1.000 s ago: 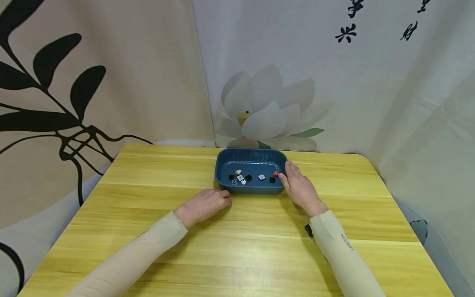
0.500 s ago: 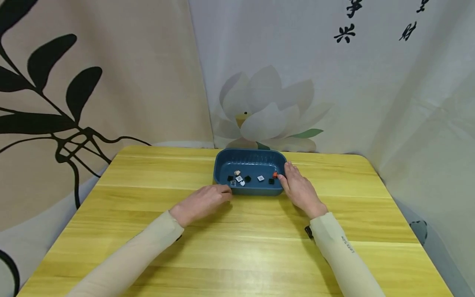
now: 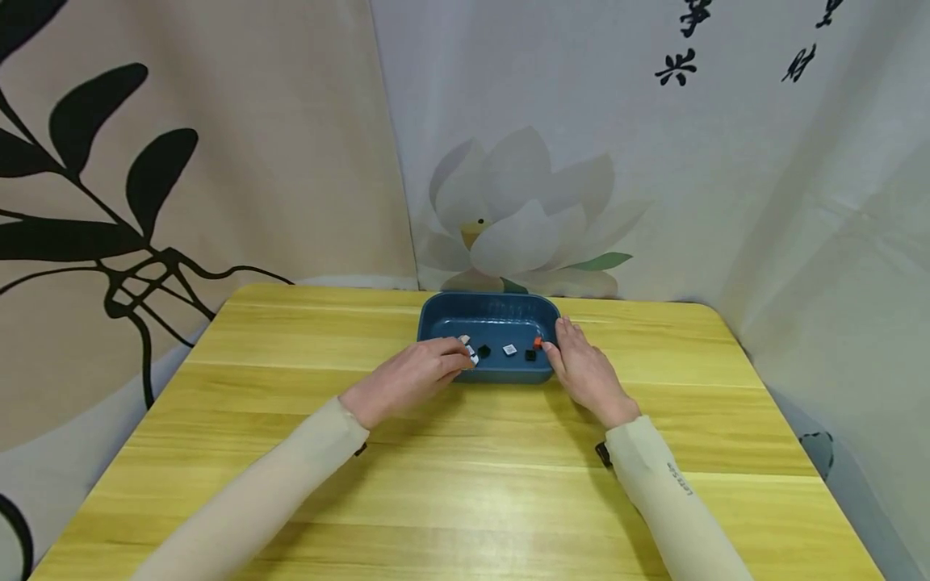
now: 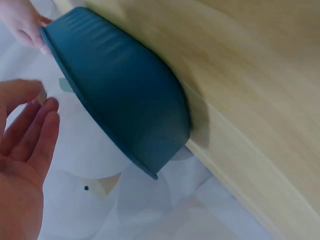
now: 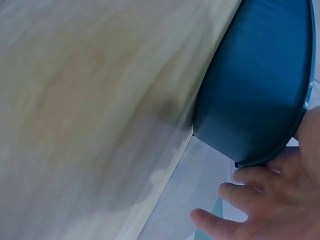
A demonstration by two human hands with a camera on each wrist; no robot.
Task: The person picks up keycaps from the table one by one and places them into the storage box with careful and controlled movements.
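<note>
A dark blue rectangular tray (image 3: 488,375) with raised walls stands at the far edge of the table. Inside lie several small pieces: a white tile (image 3: 510,349), dark blocks (image 3: 484,352), an orange block (image 3: 538,342) and pale bits. My left hand (image 3: 414,375) is over the tray's near left corner, covering some pieces. In the left wrist view, the thumb and fingertips pinch a small pale piece (image 4: 43,94), whose kind is unclear. My right hand (image 3: 587,367) holds the tray's right side, thumb inside the rim and fingers along the outside.
The light wooden table (image 3: 472,492) reaches from the tray toward me. Behind its far edge hangs a printed cloth (image 3: 538,145) with leaves, a lotus and dark characters.
My left hand has risen from the table by the tray's front left corner and moved right, over the rim, now hiding some pieces. My right hand has stayed on the tray's right side.
</note>
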